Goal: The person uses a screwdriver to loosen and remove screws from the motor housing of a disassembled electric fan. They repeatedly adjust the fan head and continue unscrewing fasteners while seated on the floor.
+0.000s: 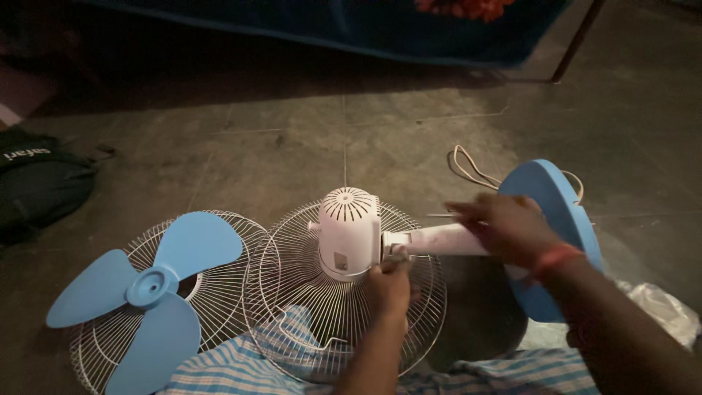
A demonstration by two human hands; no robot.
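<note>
The left hand's (389,287) fingers (398,263) pinch narrowly at the joint where the white motor housing (349,232) meets the stem (446,240); what they grip there is too small to tell. The right hand (508,228) wraps the stem near the blue base (552,219), fingers closed around it. The housing sits on a wire grille (307,322) near the centre of the floor (292,139). The motor end likely weighs most; the plastic shell looks stiff and smooth, so the stem seems the surest hold. The grille wires would bend easily. To the left, a blue blade (146,289) lies in a second grille (95,351). No containers show.
</note>
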